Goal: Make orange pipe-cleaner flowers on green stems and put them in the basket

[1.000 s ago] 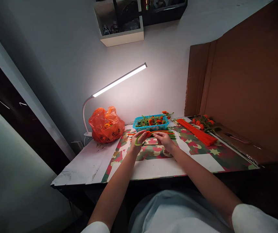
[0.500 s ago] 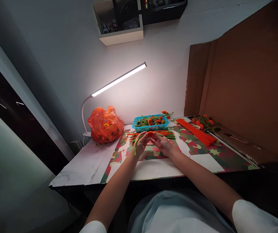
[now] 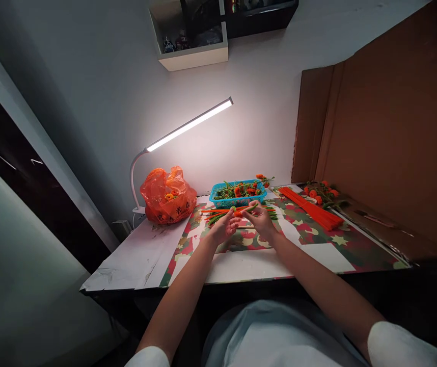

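Observation:
Close together above the table, my left hand [image 3: 224,228] and my right hand [image 3: 262,223] pinch one small piece made of pipe cleaners between their fingertips. Its orange part [image 3: 237,214] sits between the hands, and a green pipe cleaner end [image 3: 251,207] sticks out by the right fingers. A bit of green also shows at the left fingertips. Just behind the hands lies a row of loose orange and green pipe cleaners [image 3: 272,214], partly covered by them.
A blue basket [image 3: 237,203] of orange pipe-cleaner flowers stands behind the hands. Left of it are an orange plastic bag [image 3: 168,204] and a lit lamp [image 3: 190,125]. To the right lie a red-orange pipe cleaner bundle [image 3: 312,209], more flowers [image 3: 320,193] and a cardboard sheet [image 3: 386,137].
The green length that hung down over my left hand no longer hangs there; green now sticks out at my right fingers. My hands have turned, and the view has shifted slightly.

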A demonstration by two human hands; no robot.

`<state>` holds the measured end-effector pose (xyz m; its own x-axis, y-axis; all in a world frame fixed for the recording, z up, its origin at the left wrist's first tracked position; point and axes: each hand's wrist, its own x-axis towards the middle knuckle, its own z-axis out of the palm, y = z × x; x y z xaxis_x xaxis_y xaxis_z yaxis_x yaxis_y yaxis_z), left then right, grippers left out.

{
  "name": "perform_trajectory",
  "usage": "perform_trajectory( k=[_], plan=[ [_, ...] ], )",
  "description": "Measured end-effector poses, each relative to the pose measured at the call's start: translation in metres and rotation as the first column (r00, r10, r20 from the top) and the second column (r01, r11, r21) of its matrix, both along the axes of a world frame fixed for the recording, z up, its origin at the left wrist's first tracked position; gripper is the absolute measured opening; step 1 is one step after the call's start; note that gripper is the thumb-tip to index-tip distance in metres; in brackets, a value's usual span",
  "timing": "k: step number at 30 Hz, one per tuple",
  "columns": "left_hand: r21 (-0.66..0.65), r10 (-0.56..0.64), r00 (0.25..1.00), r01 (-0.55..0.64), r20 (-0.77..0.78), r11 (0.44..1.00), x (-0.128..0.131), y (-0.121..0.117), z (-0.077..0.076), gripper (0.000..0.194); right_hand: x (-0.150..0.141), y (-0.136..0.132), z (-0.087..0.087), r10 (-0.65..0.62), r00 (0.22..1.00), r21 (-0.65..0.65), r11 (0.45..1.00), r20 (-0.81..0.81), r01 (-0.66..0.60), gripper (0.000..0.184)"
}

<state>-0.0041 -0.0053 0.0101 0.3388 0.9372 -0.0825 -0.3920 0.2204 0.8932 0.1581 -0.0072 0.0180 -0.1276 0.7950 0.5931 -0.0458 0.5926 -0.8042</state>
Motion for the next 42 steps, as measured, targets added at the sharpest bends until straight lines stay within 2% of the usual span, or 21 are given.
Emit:
perform_trajectory(
  k=[2, 4, 6, 10, 14, 16, 18, 19, 21, 24, 26, 28, 32, 35, 42],
  plan=[
    [0.045, 0.013, 1.0, -0.012, -0.021, 0.999, 0.003, -0.001, 0.002, 0.04, 0.001, 0.0, -0.001, -0.204, 0.977, 0.161, 0.968, 0.06, 0.192, 0.035],
    [0.161, 0.041, 0.999, -0.039, -0.009, 0.986, 0.008, -0.004, 0.003, 0.039, 0.002, 0.001, -0.003, -0.258, 0.957, 0.268, 0.939, 0.134, 0.216, 0.032],
    [0.25, 0.055, 0.998, -0.051, -0.01, 0.967, 0.011, -0.007, 0.003, 0.04, 0.002, 0.002, -0.005, -0.231, 0.954, 0.292, 0.941, 0.19, 0.17, 0.03],
    [0.315, 0.043, 0.997, -0.021, -0.062, 0.949, 0.013, -0.011, 0.004, 0.042, 0.004, 0.004, -0.005, -0.111, 0.964, 0.182, 0.981, 0.242, 0.067, 0.032],
    [0.349, 0.001, 0.997, 0.027, -0.08, 0.937, 0.012, -0.011, 0.005, 0.033, 0.004, 0.007, -0.006, -0.024, 0.989, 0.078, 0.997, 0.149, 0.013, 0.037],
    [0.346, -0.019, 0.997, 0.046, -0.081, 0.937, 0.012, -0.011, 0.005, 0.033, 0.003, 0.009, -0.007, -0.027, 0.993, 0.028, 0.999, 0.113, 0.024, 0.035],
    [0.33, -0.034, 0.996, 0.059, -0.082, 0.942, 0.011, -0.01, 0.005, 0.035, 0.002, 0.008, -0.007, -0.087, 0.989, 0.015, 0.996, 0.121, 0.086, 0.033],
    [0.318, -0.038, 0.996, 0.06, -0.075, 0.946, 0.01, -0.01, 0.005, 0.036, 0.002, 0.007, -0.007, -0.138, 0.98, 0.045, 0.99, 0.145, 0.132, 0.032],
    [0.283, -0.03, 0.999, 0.041, -0.042, 0.958, 0.009, -0.008, 0.004, 0.038, 0.005, 0.004, -0.005, -0.256, 0.945, 0.19, 0.957, 0.205, 0.219, 0.031],
    [0.227, 0.027, 0.999, -0.033, 0.027, 0.973, 0.008, -0.006, 0.005, 0.037, 0.01, -0.001, -0.001, -0.414, 0.881, 0.412, 0.862, 0.23, 0.297, 0.035],
    [0.198, 0.06, 0.997, -0.067, 0.041, 0.978, 0.008, -0.006, 0.005, 0.031, 0.013, -0.002, 0.0, -0.467, 0.851, 0.465, 0.825, 0.24, 0.321, 0.032],
    [0.185, 0.069, 0.997, -0.073, 0.026, 0.98, 0.01, -0.007, 0.006, 0.028, 0.013, 0.0, -0.001, -0.463, 0.833, 0.458, 0.837, 0.303, 0.299, 0.027],
    [0.208, 0.089, 0.996, -0.083, -0.02, 0.975, 0.012, -0.007, 0.003, 0.027, 0.007, 0.005, -0.007, -0.328, 0.84, 0.343, 0.922, 0.433, 0.183, 0.021],
    [0.231, 0.126, 0.99, -0.109, -0.063, 0.967, 0.014, -0.005, -0.001, 0.033, 0.0, 0.005, -0.01, -0.258, 0.874, 0.284, 0.948, 0.411, 0.147, 0.018],
    [0.273, 0.251, 0.963, -0.216, -0.1, 0.937, 0.018, 0.002, -0.009, 0.038, -0.013, -0.001, -0.017, -0.188, 0.906, 0.234, 0.967, 0.38, 0.103, 0.016]
  ],
)
